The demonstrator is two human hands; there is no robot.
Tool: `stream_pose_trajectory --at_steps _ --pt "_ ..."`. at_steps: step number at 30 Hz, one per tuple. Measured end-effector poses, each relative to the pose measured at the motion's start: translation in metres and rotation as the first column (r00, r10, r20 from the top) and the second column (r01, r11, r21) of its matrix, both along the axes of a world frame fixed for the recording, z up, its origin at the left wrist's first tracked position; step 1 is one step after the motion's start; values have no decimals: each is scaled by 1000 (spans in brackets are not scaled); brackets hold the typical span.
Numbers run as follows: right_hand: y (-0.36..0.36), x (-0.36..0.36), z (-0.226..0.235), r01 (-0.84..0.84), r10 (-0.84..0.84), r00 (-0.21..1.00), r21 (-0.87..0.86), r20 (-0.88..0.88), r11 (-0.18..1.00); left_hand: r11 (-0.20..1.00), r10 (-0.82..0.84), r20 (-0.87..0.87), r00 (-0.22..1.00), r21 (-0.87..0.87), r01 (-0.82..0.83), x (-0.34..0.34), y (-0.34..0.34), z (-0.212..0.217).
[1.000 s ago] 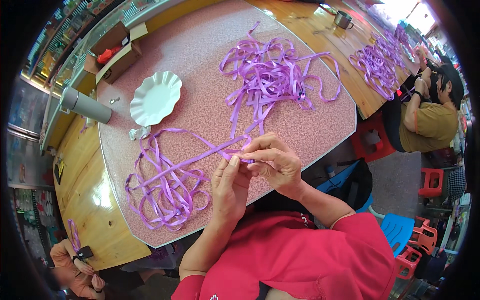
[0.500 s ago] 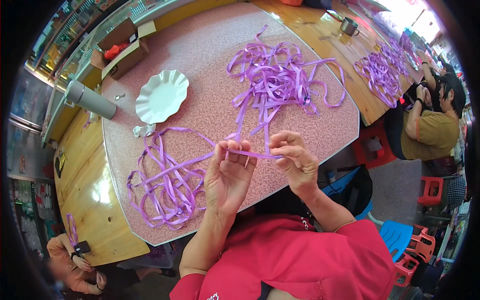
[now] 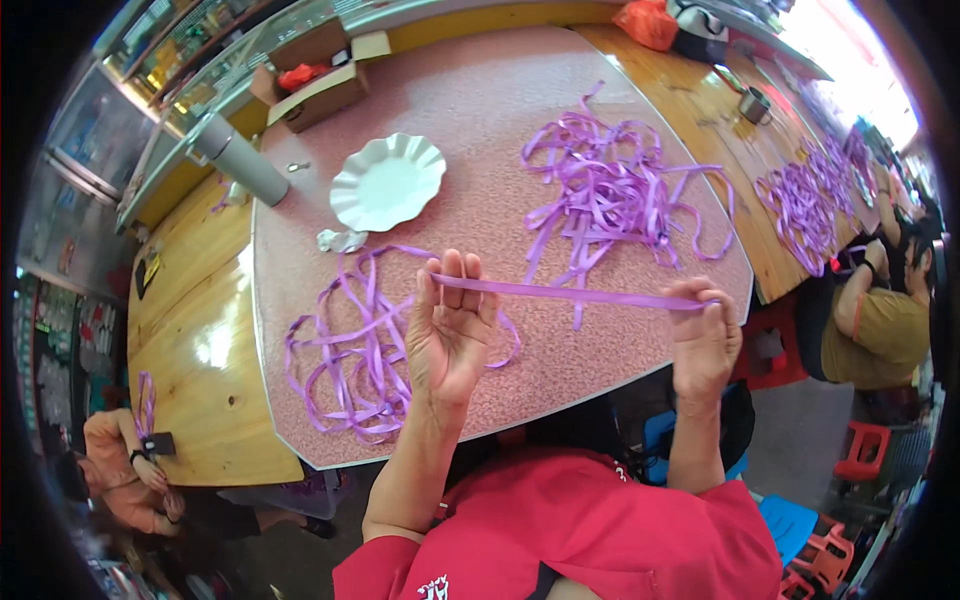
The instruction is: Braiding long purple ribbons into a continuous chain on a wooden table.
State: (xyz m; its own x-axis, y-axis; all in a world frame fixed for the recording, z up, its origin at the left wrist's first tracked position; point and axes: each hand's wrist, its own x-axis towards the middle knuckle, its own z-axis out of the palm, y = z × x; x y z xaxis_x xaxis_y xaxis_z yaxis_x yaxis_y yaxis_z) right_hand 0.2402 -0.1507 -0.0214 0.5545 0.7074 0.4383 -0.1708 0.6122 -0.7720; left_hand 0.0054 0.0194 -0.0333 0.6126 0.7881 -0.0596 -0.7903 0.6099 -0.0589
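Observation:
A purple ribbon [image 3: 575, 294] runs taut and nearly level between my two hands above the near part of the pink speckled table. My left hand [image 3: 450, 325] is palm up, pinching one end of the stretch between thumb and fingers. At the other end my right hand [image 3: 702, 340] grips the ribbon between thumb and curled fingers. One loose heap of purple ribbon [image 3: 350, 375] lies left of and behind my left hand, partly covered by it. Farther off, a bigger tangled ribbon heap [image 3: 605, 190] rests beyond my hands.
A scalloped pale plate [image 3: 388, 182], a grey flask [image 3: 240, 160], a crumpled wrapper [image 3: 341, 241] and an open cardboard box [image 3: 325, 95] stand at the far left. On the right wooden table are a metal mug [image 3: 754, 105] and another ribbon pile [image 3: 805, 205]. People sit at both sides.
My right hand has moved right, away from my left, drawing out a longer straight stretch of ribbon. The ribbon no longer reaches from my hands to the far heap. The view has shifted.

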Motion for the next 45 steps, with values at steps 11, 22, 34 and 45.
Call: stream_pose_trajectory --at_steps 11,22,34,45 --pt "-19 53 -9 90 -91 994 -19 -64 996 967 250 -235 939 119 -227 -46 33 -4" --pt "-31 96 -25 24 -31 946 -25 -323 999 937 344 -142 928 123 -328 -94 73 -24" --pt "-57 146 -43 34 -31 918 -1 -395 999 858 512 -349 785 162 -488 -88 66 7" --pt "28 1 86 257 -113 722 -112 683 960 277 25 -597 802 775 568 23 -46 40"
